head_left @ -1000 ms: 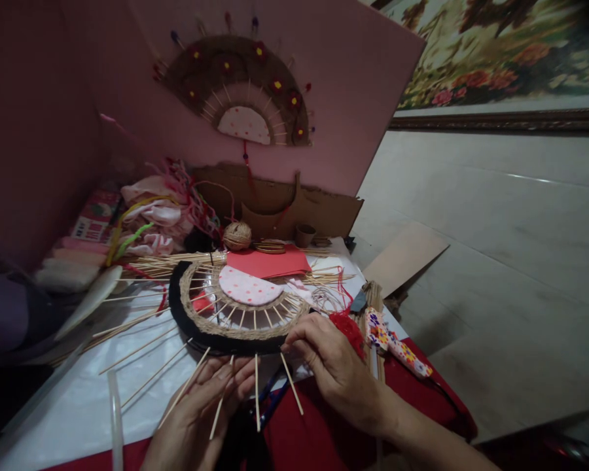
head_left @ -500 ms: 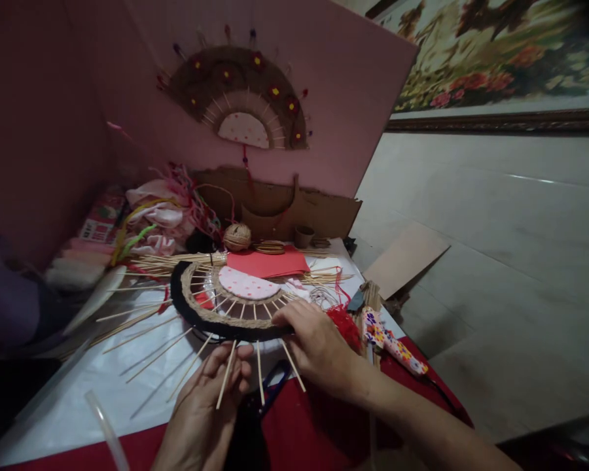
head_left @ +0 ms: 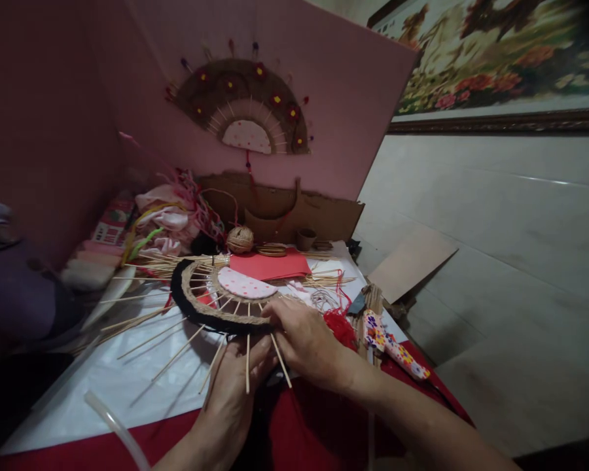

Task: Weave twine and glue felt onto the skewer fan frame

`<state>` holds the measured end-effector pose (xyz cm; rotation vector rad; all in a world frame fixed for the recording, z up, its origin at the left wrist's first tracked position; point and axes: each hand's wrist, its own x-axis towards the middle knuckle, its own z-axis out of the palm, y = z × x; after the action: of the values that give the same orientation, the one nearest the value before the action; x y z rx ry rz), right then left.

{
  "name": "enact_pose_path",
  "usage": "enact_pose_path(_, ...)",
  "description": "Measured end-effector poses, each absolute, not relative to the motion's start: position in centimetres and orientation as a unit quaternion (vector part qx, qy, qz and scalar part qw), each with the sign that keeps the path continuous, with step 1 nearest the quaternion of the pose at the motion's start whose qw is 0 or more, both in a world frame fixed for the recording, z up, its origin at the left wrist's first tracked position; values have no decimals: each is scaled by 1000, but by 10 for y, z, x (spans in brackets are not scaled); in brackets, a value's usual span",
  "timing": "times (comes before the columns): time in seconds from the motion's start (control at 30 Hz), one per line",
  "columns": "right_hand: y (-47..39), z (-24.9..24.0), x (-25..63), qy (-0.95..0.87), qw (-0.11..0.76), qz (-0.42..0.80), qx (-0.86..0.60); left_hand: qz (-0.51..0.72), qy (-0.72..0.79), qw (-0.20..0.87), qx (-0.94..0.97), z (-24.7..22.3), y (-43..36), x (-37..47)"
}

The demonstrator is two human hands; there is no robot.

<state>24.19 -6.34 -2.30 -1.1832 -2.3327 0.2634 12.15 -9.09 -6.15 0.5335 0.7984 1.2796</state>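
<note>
A half-round craft fan (head_left: 248,284) tilts over the table, with a dotted pink-and-white centre, thin wooden sticks radiating outward, and a braided twine band edged by a black strip (head_left: 189,309). My right hand (head_left: 307,340) is closed on the right end of the band, thumb and fingers pinching it. Below the black strip, my left hand (head_left: 233,383) reaches up from the front and grips the lower edge among the sticks; its fingertips are partly hidden beneath the fan.
A finished fan (head_left: 245,98) hangs on the pink board behind. A twine ball (head_left: 240,239), red paper (head_left: 269,264) and red yarn (head_left: 341,329) lie beyond my hands. A flower-patterned glue gun (head_left: 392,347) rests at right. A clear tube (head_left: 115,425) sticks up front left. Another person's sleeve (head_left: 19,288) shows at left.
My left hand has moved up and right, from below the sticks to the underside of the black strip. The fan has turned slightly, and my right hand has shifted a little left with it.
</note>
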Motion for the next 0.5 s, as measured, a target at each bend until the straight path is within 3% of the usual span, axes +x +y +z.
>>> enact_pose_path(0.2, -60, -22, 257, -868, 258, 137, -401, 612, 368, 659, 237, -61, -93, 125)
enact_pose_path(0.5, -55, -22, 258, -895, 223, 90, -376, 616, 345, 660, 258, -67, -89, 126)
